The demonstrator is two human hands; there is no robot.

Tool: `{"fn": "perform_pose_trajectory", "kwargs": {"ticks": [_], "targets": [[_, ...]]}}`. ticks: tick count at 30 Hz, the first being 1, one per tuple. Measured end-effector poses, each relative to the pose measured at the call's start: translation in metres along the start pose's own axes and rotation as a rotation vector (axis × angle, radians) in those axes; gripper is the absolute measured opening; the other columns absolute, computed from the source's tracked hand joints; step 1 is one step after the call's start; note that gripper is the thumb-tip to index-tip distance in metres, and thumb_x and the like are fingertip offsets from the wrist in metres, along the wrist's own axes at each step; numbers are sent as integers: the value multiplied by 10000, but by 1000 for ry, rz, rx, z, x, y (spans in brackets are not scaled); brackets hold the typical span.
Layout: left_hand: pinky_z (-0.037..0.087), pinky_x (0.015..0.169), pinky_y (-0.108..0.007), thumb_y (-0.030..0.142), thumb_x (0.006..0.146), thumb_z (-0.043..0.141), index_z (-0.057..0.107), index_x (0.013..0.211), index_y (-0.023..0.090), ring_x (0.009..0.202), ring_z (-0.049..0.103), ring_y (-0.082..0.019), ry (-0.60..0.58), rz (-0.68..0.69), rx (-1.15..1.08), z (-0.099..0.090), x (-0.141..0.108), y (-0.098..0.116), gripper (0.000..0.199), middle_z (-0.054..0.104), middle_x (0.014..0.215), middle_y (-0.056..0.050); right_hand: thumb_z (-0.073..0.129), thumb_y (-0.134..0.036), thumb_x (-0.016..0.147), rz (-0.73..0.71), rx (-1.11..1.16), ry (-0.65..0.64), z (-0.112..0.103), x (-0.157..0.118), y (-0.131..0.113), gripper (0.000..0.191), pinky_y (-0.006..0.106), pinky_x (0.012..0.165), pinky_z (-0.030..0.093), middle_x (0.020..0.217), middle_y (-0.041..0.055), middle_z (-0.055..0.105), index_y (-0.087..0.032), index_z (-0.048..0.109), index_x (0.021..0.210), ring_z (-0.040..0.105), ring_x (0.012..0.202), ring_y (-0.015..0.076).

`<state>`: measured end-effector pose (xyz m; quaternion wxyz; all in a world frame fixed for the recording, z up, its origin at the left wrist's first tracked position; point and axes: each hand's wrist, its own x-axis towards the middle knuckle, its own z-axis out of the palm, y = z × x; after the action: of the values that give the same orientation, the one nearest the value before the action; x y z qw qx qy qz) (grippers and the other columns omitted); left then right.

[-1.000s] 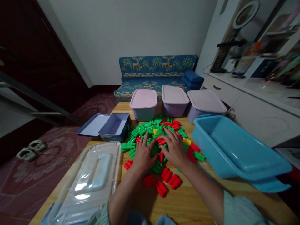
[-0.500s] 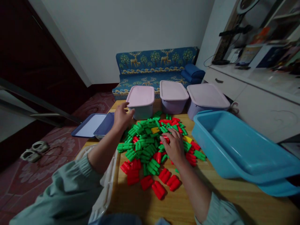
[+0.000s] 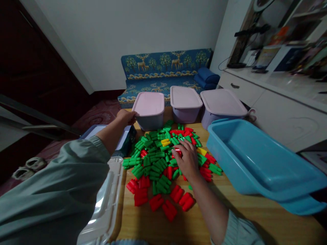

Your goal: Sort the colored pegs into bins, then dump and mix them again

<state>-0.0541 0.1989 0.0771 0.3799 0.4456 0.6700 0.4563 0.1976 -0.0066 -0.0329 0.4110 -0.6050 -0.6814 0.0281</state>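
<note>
A spread pile of green pieces (image 3: 155,160) with red pieces (image 3: 141,196) and a few yellow ones (image 3: 165,142) lies on the wooden table. My right hand (image 3: 187,158) rests on the pile's right part, its fingers curved round a red piece (image 3: 176,153). At the left, my left hand (image 3: 127,117) touches the near left edge of a pink-lidded box (image 3: 149,103), beside a dark container with a pale lid (image 3: 122,141). The fingers of my left hand are bent together, their tips partly hidden at the box's edge.
Two more lidded boxes (image 3: 186,98) (image 3: 223,103) stand at the back. A blue tub (image 3: 265,160) fills the table's right side, and a clear plastic lid (image 3: 107,200) lies at the left. Beyond are a patterned sofa (image 3: 163,64) and a white cabinet (image 3: 270,109).
My left hand has moved left and slightly up, from above the dark container to the pink-lidded box's edge, and its fingers have closed. The view has shifted slightly. My right hand stays over the pile.
</note>
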Motion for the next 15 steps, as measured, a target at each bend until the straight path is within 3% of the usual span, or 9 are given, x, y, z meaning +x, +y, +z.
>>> {"fn": "perform_pose_trajectory", "kwargs": {"ticks": [4,10,12,15], "targets": [[502,446,-315,103,628,770,592,638,96,412,547,-171,40,-64,140,-3,1,8,178,545,403,-45,543,-398,922,-2,-1,-12,0,0,1,275,490,1090,355,1236,113,638,-211,732,993,464,1262,286],[547,511,-346,146,660,753,613,663,74,451,594,-190,97,-9,221,-10,-8,15,157,575,439,-66,540,-390,922,-17,4,-2,0,-1,2,271,489,1086,363,1225,111,643,-212,731,993,470,1257,284],[554,522,-341,150,672,731,611,681,88,477,613,-197,98,9,138,-12,-15,22,136,588,469,-70,539,-390,922,-19,10,2,0,-1,1,269,495,1080,367,1218,111,646,-214,730,990,473,1255,287],[569,567,-307,105,688,669,587,724,110,526,631,-172,11,-28,-193,-8,-30,30,90,599,529,-48,541,-389,919,-18,10,4,0,0,0,266,499,1076,368,1214,111,650,-215,731,982,477,1251,289]]}}
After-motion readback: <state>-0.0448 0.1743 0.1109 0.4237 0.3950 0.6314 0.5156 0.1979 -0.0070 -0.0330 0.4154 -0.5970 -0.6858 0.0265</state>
